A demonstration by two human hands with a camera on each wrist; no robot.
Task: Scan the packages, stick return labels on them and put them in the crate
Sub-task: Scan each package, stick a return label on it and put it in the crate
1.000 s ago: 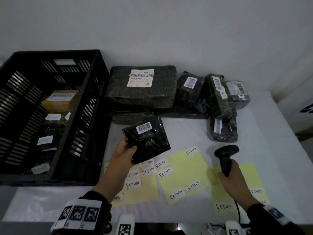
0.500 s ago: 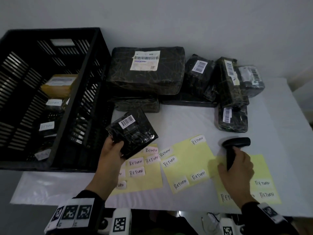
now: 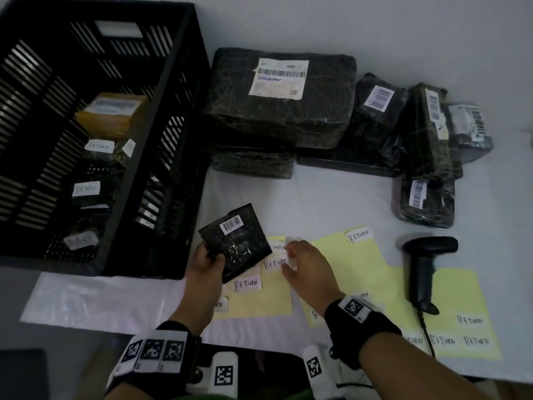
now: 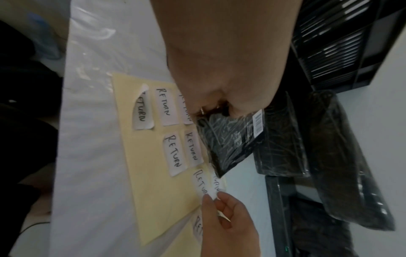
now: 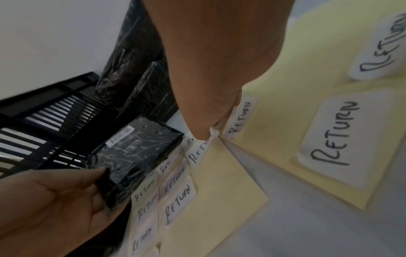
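The left hand (image 3: 206, 267) grips one small package (image 3: 235, 243) just above the table beside the crate (image 3: 184, 145), which holds four packages, while the right hand (image 3: 305, 269) pinches one label (image 3: 275, 262) on the leftmost of three yellow sheets (image 3: 259, 301), one scanner (image 3: 424, 269) lying apart.

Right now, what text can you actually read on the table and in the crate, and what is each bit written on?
"RETURN": handwritten on the white stickers on the yellow sheets.
"RETURN": on the sticker the right hand pinches.
"RETURN": on stickers on crate parcels.
Barcode label on the small package in the left hand: digits too small.
Big parcel's shipping label: blurred.
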